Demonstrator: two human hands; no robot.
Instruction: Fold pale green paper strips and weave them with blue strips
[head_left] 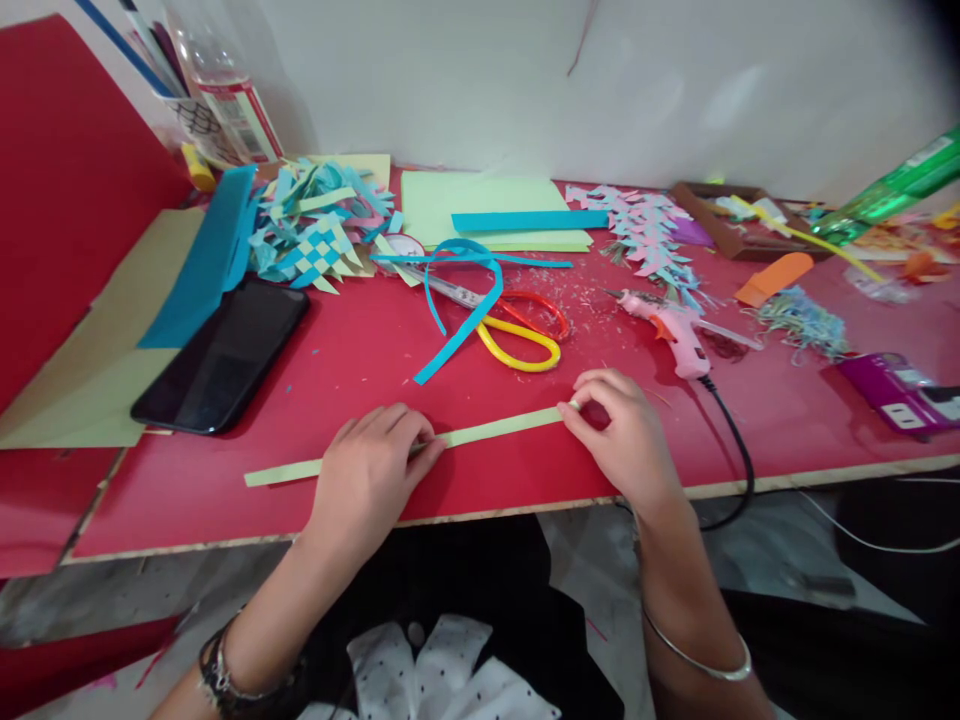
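Note:
A long pale-green paper strip point(502, 428) stretches between my two hands, low over the red tabletop near its front edge. My left hand point(371, 465) pinches it around its middle, and the strip's left end sticks out past the wrist side. At the right end, thumb and fingertips of my right hand point(619, 430) are closed on the paper. Just beyond the strip lie scissors point(517, 345) with one yellow and one red handle loop. Curled blue paper strips point(480, 315) rest across the scissor blades.
A black phone point(225, 355) and blue paper point(202, 270) lie left. Behind are woven paper pieces point(315, 235) and green sheets point(427, 205). A pink glue gun point(671, 330) trails its cord over the front edge; a purple power box point(892, 395) sits far right.

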